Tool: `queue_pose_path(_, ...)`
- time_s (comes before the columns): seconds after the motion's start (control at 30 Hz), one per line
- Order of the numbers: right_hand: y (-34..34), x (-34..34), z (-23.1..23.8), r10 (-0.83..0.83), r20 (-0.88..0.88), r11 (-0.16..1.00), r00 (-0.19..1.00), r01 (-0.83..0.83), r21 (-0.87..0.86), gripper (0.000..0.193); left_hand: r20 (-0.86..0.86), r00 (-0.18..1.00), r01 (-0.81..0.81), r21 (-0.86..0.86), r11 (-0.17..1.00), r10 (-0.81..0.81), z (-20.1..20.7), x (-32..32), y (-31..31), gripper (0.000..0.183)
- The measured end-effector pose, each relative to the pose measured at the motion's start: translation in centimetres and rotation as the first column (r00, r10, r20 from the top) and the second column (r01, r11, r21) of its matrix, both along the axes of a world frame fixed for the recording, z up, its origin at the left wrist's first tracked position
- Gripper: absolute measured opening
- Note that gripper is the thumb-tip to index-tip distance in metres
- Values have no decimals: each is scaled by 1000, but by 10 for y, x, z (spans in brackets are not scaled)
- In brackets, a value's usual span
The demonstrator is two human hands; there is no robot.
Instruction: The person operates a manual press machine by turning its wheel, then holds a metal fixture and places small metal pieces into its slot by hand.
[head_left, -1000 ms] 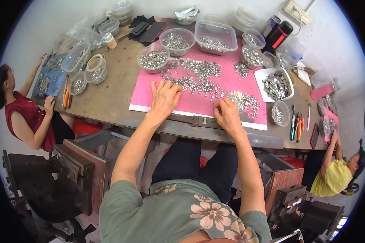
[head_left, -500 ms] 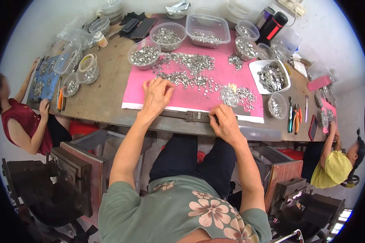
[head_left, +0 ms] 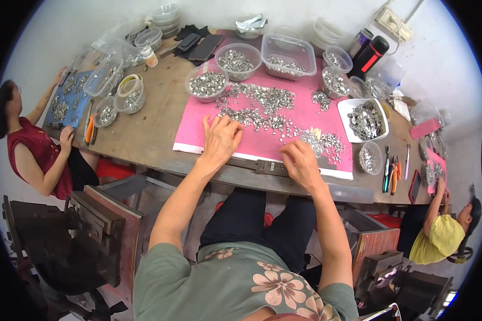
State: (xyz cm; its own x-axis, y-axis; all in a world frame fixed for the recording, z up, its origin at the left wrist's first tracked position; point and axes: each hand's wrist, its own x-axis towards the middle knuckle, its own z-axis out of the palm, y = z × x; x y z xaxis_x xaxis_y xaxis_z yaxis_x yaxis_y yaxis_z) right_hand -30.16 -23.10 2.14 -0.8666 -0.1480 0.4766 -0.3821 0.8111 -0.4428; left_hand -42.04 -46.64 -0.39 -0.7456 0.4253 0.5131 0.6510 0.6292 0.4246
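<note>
A pink mat (head_left: 198,128) carries loose small silver metal pieces (head_left: 273,99). At their near left edge is my left hand (head_left: 219,140), its little finger spread, thumb and forefinger closed together; anything between them is hidden. My right hand (head_left: 302,165) hovers by the mat's front edge, fingertips pinched, their contents too small to make out. Just left of it, a dark metal strip (head_left: 263,166) with a row of small bright pieces lies along the table edge. Thin clear-silver pieces (head_left: 311,140) and small silver squares (head_left: 333,145) lie beyond the right hand.
Clear plastic bowls (head_left: 207,85) and a clear rectangular tub (head_left: 289,51) of metal pieces stand behind. A white tray (head_left: 346,120), a small bowl (head_left: 370,160) and pliers (head_left: 395,176) lie right. Co-workers sit at left (head_left: 43,155) and right (head_left: 439,238).
The whole view has shifted, with the table lower in the picture. My right hand has lifted off the metal strip toward the mat. My left hand stays near the loose pieces, its little finger spread wider.
</note>
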Motion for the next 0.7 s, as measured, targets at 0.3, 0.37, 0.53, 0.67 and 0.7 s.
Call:
queue_pose_path(0.3,-30,-85,-23,-16,-111,982,994,37,186,2,10,1000,23,66,998,-24,-6,-5,3,9)
queue_pose_path(0.37,-31,-88,-24,-15,-100,971,995,38,235,3,-3,1000,27,49,998,-27,-5,-3,2,9)
queue_pose_path(0.53,-31,-93,-19,46,-62,950,997,-25,310,5,18,1000,24,67,997,-25,-5,-4,1,9)
queue_pose_path(0.67,-30,-93,-18,55,-95,913,994,-12,408,5,32,999,32,79,996,-34,-7,-3,7,9)
queue_pose_path(0.7,-28,-93,-18,50,-105,932,993,-8,363,5,42,998,33,59,998,-36,-6,-4,8,10)
